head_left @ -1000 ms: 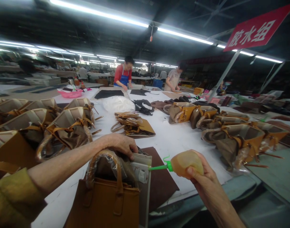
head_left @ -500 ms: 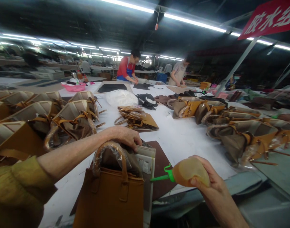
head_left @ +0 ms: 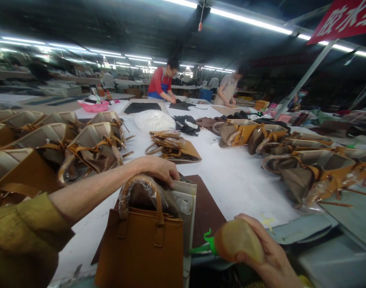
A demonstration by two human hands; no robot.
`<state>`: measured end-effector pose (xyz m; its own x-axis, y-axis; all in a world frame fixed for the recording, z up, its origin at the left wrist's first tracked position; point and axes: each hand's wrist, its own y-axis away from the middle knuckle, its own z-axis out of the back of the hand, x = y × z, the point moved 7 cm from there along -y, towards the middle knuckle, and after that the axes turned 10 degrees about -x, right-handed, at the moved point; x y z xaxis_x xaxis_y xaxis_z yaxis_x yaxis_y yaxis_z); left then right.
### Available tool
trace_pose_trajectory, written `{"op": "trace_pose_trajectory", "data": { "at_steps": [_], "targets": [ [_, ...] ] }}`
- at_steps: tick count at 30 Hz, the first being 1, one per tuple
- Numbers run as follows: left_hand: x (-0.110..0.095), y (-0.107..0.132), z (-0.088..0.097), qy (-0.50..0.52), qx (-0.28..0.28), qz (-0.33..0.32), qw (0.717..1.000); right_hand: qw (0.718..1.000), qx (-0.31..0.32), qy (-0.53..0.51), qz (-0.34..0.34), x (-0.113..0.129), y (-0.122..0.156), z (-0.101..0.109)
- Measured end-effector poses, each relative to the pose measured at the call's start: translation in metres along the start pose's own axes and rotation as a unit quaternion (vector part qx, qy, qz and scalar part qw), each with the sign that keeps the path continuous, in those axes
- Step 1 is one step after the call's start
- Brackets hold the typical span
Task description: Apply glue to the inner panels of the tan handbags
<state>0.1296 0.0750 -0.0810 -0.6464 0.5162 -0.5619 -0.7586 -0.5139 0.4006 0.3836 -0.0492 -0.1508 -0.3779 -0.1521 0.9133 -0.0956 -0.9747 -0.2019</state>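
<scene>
A tan handbag (head_left: 141,252) stands upright before me, its looped handle (head_left: 159,208) wrapped in clear plastic. My left hand (head_left: 163,171) reaches over the bag's top, fingers curled on the brown lining and the pale inner panel at the right side; its fingertips are partly hidden. In my right hand (head_left: 261,248) is a squeeze bottle (head_left: 238,242) of amber liquid, tilted on its side. The bottle's green nozzle (head_left: 199,250) points left, its tip at the side edge of the bag. A dark brown sheet (head_left: 205,204) lies beneath and behind the bag.
Rows of unfinished tan bags (head_left: 36,168) line the left, with more bags (head_left: 317,172) on the right. A flat bag piece (head_left: 185,151) with straps lies ahead on the white table (head_left: 231,176). Farther back are a white plastic bag (head_left: 153,121), a pink basin (head_left: 94,106) and two people working.
My right hand has lowered the bottle, and its nozzle tip has slid down along the bag's side edge. My left hand keeps its place on the bag.
</scene>
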Motion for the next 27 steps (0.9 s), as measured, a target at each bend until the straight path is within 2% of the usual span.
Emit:
{"op": "trace_pose_trajectory", "data": {
  "at_steps": [5, 8, 12, 15, 18, 23, 27],
  "targets": [
    [0.000, -0.002, 0.000, -0.008, 0.006, 0.005, 1.000, 1.000, -0.019, -0.011, 0.017, 0.013, 0.004, -0.006],
    [0.000, -0.003, -0.001, -0.011, 0.006, 0.009, 1.000, 0.997, -0.034, 0.017, 0.062, 0.022, -0.004, -0.001],
    [0.002, -0.004, -0.002, -0.009, 0.006, 0.003, 1.000, 0.985, -0.088, 0.044, 0.140, 0.049, -0.022, 0.009],
    [0.005, -0.005, -0.003, -0.005, 0.006, -0.001, 1.000, 0.976, -0.151, 0.047, 0.152, 0.069, -0.033, 0.013],
    [0.007, -0.005, -0.004, 0.000, 0.009, 0.003, 1.000, 0.971, -0.174, 0.052, 0.154, 0.082, -0.039, 0.011],
    [0.005, -0.002, -0.002, -0.003, 0.009, 0.019, 1.000, 0.971, -0.181, 0.055, 0.145, 0.075, -0.037, 0.014],
    [0.002, 0.000, 0.000, -0.010, 0.005, 0.018, 1.000, 0.981, -0.137, 0.063, 0.123, 0.054, -0.030, 0.015]
  ]
}}
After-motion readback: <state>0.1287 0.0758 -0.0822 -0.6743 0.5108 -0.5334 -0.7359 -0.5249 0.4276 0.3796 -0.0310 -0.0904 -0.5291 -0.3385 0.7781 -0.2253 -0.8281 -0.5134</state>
